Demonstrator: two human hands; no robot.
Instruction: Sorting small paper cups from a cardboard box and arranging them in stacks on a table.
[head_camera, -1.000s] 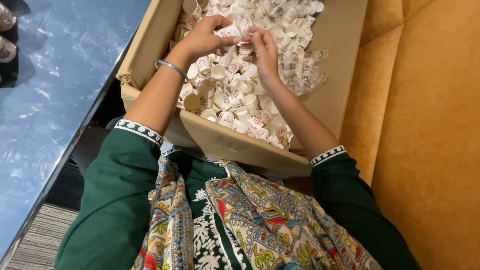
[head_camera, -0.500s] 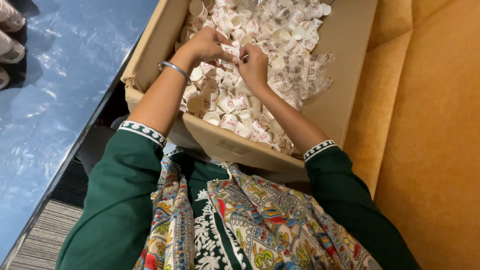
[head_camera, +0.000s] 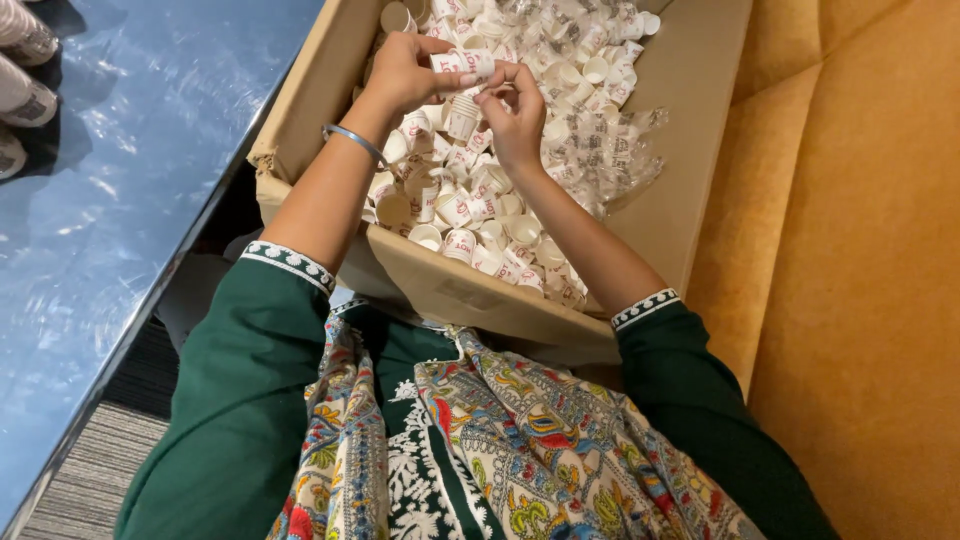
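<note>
A large cardboard box (head_camera: 690, 170) rests on my lap, filled with several small white paper cups (head_camera: 470, 215) bearing red print. My left hand (head_camera: 405, 72), a silver bangle on its wrist, grips a short stack of paper cups (head_camera: 465, 63) lying sideways above the pile. My right hand (head_camera: 515, 115) sits just to the right, its fingertips pinching the open end of that stack. Both hands hover over the upper left part of the box. Crumpled clear plastic wrap (head_camera: 610, 150) lies among the cups at the right.
A glossy blue table (head_camera: 110, 200) runs along the left, with stacked cups (head_camera: 22, 70) at its far left edge. An orange upholstered seat (head_camera: 860, 260) fills the right. Grey striped carpet (head_camera: 80, 470) shows at the bottom left.
Both hands have risen slightly from the pile and drawn together on the sideways stack of cups. The view has shifted a little, the box now nearer the centre.
</note>
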